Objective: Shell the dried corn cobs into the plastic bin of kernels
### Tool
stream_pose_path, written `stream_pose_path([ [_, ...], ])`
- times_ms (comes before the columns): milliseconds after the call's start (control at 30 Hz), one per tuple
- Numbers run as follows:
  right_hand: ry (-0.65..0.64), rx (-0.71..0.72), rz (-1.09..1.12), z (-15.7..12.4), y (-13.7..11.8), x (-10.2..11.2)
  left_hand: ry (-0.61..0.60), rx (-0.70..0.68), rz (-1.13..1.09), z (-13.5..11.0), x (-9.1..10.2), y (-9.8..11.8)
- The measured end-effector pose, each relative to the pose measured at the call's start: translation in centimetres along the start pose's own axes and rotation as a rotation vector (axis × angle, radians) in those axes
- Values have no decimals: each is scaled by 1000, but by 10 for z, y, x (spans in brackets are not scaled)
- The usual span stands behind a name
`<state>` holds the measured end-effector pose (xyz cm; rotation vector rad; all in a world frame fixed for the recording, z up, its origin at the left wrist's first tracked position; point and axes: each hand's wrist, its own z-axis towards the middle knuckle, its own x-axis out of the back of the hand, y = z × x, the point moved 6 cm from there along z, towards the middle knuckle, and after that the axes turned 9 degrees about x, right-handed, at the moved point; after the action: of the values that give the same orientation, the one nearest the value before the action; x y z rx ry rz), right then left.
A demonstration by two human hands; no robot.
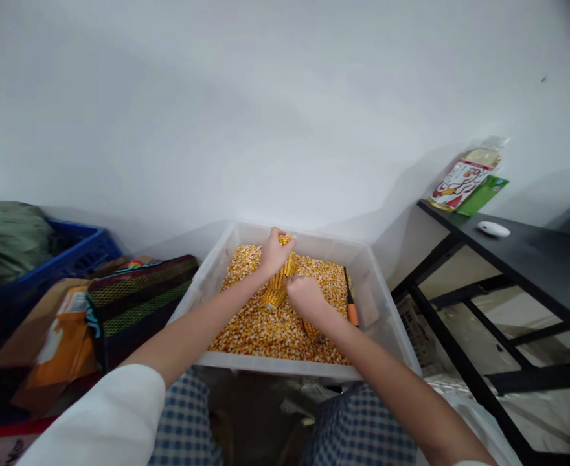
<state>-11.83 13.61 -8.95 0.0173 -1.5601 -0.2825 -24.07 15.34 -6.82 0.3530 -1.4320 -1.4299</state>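
My left hand [274, 253] is wrapped around the upper end of a yellow ear of corn [276, 292], which slants over the kernels with its lower end towards me. Against the right side of this ear, my right hand [306, 295] is closed, with its fingers curled at the cob and partly hidden. Loose corn kernels [265, 333] fill a translucent plastic bin [382, 304] below both hands. Another ear of corn [310, 330] lies on the kernels, partly covered by my right wrist. By the bin's right wall rests an orange-handled screwdriver-like tool [352, 313] with a dark shaft.
A white wall [265, 129] rises behind the bin. To the right stands a black table [532, 259] with a bottle [464, 178] and a white oval object [493, 228]. On the left are a dark mesh bag [139, 304], a cardboard box [37, 323] and a blue crate [83, 243].
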Motion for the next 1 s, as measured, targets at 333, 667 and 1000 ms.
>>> stream_pose_path([
  [333, 34, -78, 28, 3, 7, -5, 49, 35, 9, 0, 6, -1],
  [667, 67, 41, 170, -12, 33, 7, -71, -182, 88, -22, -11, 22],
  [1000, 166, 141, 655, -12, 62, -4, -213, -303, 80, -38, -23, 32],
])
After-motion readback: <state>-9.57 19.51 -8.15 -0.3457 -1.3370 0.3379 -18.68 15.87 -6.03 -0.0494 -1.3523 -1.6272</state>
